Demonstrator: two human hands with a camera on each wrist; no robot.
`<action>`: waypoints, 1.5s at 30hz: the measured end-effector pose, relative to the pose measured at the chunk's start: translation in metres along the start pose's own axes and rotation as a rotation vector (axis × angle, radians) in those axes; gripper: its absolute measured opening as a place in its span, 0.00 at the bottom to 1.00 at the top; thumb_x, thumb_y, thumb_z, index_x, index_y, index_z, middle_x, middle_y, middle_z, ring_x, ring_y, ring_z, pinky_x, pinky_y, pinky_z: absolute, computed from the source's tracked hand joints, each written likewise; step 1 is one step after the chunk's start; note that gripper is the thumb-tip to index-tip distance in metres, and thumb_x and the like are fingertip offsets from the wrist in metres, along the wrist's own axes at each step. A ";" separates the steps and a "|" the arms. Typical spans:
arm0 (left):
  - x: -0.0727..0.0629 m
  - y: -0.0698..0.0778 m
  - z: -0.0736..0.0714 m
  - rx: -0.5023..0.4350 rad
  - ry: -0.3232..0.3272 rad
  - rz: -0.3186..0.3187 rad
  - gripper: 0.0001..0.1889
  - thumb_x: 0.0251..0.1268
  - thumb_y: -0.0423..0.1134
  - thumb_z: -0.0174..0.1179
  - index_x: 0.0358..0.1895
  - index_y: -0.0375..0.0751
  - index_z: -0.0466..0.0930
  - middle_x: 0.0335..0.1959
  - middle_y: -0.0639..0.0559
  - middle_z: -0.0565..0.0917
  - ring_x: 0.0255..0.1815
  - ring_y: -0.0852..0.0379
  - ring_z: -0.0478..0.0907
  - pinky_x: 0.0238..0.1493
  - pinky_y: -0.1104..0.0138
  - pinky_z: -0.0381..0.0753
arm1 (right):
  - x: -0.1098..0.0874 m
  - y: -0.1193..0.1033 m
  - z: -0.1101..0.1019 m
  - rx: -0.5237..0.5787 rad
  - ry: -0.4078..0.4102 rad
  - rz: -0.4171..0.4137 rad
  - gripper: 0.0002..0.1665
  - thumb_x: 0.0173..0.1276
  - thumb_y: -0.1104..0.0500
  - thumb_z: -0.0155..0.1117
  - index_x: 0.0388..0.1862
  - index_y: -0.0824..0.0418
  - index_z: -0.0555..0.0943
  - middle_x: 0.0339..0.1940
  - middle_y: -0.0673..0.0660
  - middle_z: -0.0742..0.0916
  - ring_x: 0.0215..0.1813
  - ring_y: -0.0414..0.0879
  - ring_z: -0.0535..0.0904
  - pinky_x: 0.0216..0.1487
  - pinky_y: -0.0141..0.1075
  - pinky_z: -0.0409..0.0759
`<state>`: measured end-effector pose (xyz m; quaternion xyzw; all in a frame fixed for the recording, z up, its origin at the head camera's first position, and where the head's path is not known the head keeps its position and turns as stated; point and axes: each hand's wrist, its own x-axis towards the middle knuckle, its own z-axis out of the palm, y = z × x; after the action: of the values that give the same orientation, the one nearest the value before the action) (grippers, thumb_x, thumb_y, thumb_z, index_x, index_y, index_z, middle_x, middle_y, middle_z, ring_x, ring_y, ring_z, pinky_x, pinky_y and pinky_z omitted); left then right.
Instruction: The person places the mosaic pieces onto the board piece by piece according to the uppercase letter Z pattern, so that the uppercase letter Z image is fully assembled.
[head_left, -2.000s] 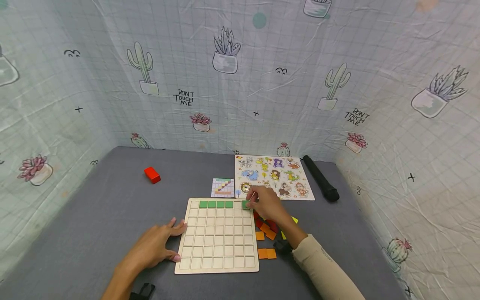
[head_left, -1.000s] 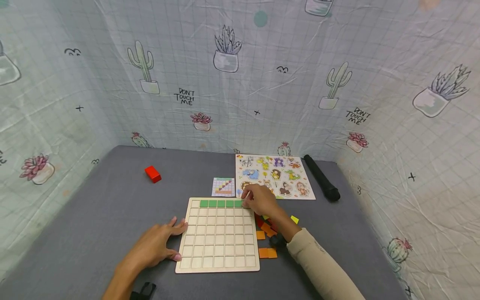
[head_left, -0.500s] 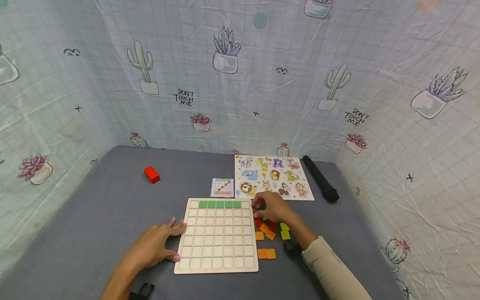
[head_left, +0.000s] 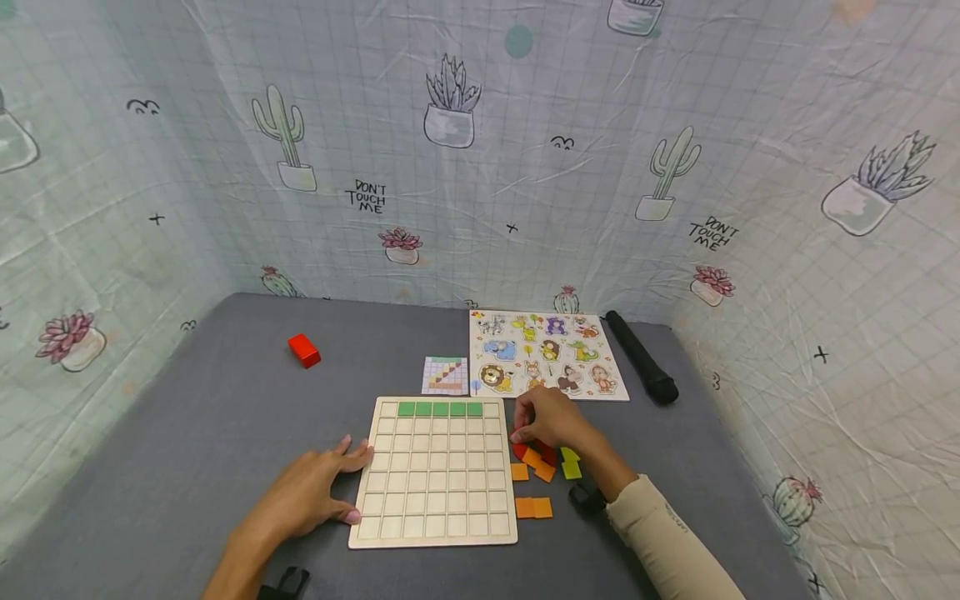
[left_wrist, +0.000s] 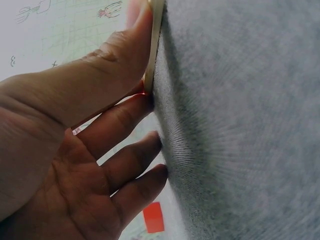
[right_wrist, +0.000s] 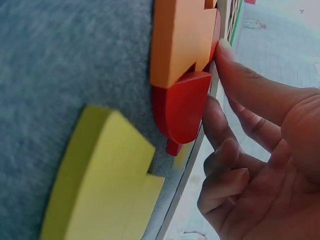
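Note:
My left hand [head_left: 311, 489] lies along the left edge of a pale wooden grid board [head_left: 435, 477], its thumb and index finger touching that edge. In the left wrist view, the thumb presses the board's rim [left_wrist: 156, 42] while the other fingers are spread. Several green square tiles [head_left: 441, 409] fill a run of the board's top row. To the right of the board, my right hand [head_left: 553, 419] bends over a small pile of red pieces [right_wrist: 187, 111] and orange tiles [head_left: 520, 472]. Its thumb touches a red piece; no piece shows between the fingertips.
Yellow-green tiles [head_left: 571, 463] lie right of the pile. Behind the board are a small printed pattern card [head_left: 446, 376] and an animal picture board [head_left: 549, 354]. A black microphone [head_left: 641, 358] lies at the far right, and a red block [head_left: 304, 350] at the far left.
My right hand slid a green tile one cell left into the top row, then let go and moved right to the pile. Orange tiles there have shifted slightly. The left hand has stayed put.

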<state>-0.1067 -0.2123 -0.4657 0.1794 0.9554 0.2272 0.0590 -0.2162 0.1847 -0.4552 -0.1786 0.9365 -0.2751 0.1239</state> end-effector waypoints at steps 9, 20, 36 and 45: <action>0.000 0.001 0.000 0.003 -0.004 -0.005 0.51 0.34 0.55 0.84 0.72 0.47 0.81 0.73 0.28 0.76 0.67 0.25 0.80 0.60 0.39 0.81 | -0.003 0.005 -0.004 0.004 -0.057 -0.028 0.13 0.61 0.58 0.84 0.38 0.55 0.85 0.30 0.50 0.83 0.32 0.44 0.77 0.39 0.40 0.77; -0.001 0.002 0.000 -0.003 0.001 -0.004 0.51 0.34 0.54 0.84 0.72 0.46 0.81 0.73 0.28 0.77 0.68 0.26 0.79 0.61 0.39 0.80 | -0.007 0.009 -0.008 0.009 -0.139 -0.059 0.10 0.64 0.61 0.81 0.32 0.56 0.84 0.25 0.49 0.84 0.27 0.44 0.79 0.31 0.35 0.78; 0.000 0.002 0.000 0.003 0.001 -0.004 0.51 0.34 0.54 0.85 0.72 0.46 0.81 0.73 0.29 0.77 0.67 0.26 0.80 0.60 0.39 0.81 | -0.002 0.000 -0.004 0.134 -0.063 -0.169 0.04 0.74 0.60 0.71 0.42 0.57 0.83 0.28 0.51 0.83 0.27 0.42 0.77 0.33 0.34 0.76; 0.000 0.000 0.000 -0.008 0.009 0.004 0.50 0.34 0.54 0.85 0.72 0.46 0.81 0.73 0.30 0.77 0.68 0.26 0.80 0.60 0.39 0.81 | 0.008 -0.020 0.009 0.155 -0.015 -0.134 0.05 0.74 0.59 0.72 0.43 0.55 0.83 0.29 0.51 0.86 0.29 0.44 0.80 0.32 0.36 0.77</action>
<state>-0.1067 -0.2118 -0.4660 0.1802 0.9544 0.2318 0.0547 -0.2151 0.1616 -0.4526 -0.2329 0.8975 -0.3529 0.1255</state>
